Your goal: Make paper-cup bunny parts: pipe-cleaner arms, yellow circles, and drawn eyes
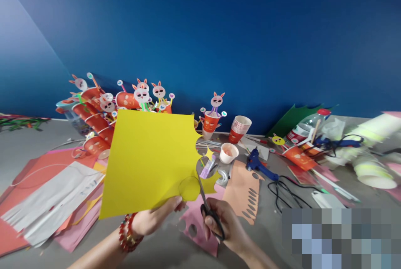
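The left grip (153, 219) pinches the yellow sheet (150, 156); the right grip (228, 222) holds scissors (205, 204). Curved edge cuts are done; the drawn circle (189, 189) seems only partly freed.

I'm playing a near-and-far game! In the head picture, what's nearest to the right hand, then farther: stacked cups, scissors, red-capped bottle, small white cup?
1. Scissors: in the right hand.
2. Small white cup: ahead of the hand.
3. Stacked cups: behind the small white cup.
4. Red-capped bottle: off to the right.
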Demonstrator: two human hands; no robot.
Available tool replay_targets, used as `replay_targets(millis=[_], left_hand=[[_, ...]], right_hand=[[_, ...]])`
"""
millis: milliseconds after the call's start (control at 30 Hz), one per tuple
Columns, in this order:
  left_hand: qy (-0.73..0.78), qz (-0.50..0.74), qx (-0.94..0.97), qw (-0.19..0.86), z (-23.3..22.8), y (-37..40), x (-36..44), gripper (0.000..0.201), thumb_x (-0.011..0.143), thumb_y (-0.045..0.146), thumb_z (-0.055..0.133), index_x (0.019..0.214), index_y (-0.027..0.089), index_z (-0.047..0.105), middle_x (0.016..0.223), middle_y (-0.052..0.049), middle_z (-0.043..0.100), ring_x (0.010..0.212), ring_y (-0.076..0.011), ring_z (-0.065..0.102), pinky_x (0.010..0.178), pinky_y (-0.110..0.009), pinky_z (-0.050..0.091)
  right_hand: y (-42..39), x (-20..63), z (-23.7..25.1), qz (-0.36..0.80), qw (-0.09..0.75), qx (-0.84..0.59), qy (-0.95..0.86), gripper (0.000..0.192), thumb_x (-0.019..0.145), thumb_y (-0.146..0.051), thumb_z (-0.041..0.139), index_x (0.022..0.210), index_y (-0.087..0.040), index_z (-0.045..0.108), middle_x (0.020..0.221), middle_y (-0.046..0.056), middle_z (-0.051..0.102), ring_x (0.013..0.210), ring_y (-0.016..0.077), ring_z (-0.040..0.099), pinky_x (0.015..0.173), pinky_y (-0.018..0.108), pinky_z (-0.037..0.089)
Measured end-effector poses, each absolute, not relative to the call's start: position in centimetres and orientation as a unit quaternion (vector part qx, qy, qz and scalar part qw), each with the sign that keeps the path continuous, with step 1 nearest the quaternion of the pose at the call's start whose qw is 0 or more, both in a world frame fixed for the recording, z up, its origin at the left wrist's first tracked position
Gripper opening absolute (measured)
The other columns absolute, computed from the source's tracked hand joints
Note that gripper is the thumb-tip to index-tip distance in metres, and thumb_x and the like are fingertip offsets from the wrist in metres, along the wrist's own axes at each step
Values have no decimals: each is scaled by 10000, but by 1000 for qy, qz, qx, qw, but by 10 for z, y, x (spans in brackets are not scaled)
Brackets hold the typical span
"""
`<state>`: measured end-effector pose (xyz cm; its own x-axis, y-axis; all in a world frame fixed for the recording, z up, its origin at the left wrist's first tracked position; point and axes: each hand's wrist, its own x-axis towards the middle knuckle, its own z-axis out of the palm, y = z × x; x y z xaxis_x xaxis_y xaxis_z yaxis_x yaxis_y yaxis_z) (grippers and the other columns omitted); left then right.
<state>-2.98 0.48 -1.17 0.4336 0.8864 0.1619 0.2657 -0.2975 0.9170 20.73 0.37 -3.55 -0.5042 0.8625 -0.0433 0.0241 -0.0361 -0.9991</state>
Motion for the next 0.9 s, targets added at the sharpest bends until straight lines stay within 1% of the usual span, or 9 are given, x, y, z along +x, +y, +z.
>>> replay_targets(millis=[133,300,400,533,667,767,900], left_hand=[[400,348,728,436,-12,5,-29,394,1025,383,318,814,183,584,819,-39,643,814,-172,608,796,-271,463],[399,357,718,444,-12,4,-30,379,1023,349,321,801,184,581,828,-41,640,819,-177,612,815,-288,462],[396,354,716,453,-11,5,-31,362,1019,347,338,803,186,580,830,-38,637,821,-173,614,818,-284,464],[400,367,699,467,-7,7,-31,377,1007,385,362,759,187,567,778,-32,620,771,-164,606,769,-270,474],[400,382,670,495,-4,8,-30,377,973,418,429,709,184,562,722,-26,601,711,-158,588,703,-262,482],[399,407,638,518,-10,8,-29,372,952,416,472,683,175,560,691,-23,586,682,-152,574,677,-261,478],[402,447,598,529,-19,8,-27,379,952,418,473,698,159,580,683,-33,592,660,-150,554,657,-271,469]], right_hand=[[5,209,-33,613,340,-361,-615,621,727,-795,611,681,-199,441,524,-17,519,409,109,515,408,201,353],[5,211,-34,606,338,-356,-626,588,761,-760,609,675,-204,437,512,-26,496,409,109,503,412,205,377],[6,212,-36,609,337,-354,-625,583,764,-757,607,679,-207,434,503,-39,473,400,107,493,404,203,366],[6,214,-37,598,331,-357,-636,582,773,-758,595,689,-201,445,507,-30,498,400,104,497,406,199,347],[7,215,-34,594,315,-370,-642,599,749,-778,601,685,-207,433,505,-32,503,398,102,485,407,203,358],[7,214,-34,590,318,-374,-641,616,737,-796,595,671,-206,429,493,-29,498,398,104,482,405,205,369],[6,213,-37,589,319,-382,-637,618,727,-795,608,668,-212,411,491,-31,494,393,107,493,395,203,355]])
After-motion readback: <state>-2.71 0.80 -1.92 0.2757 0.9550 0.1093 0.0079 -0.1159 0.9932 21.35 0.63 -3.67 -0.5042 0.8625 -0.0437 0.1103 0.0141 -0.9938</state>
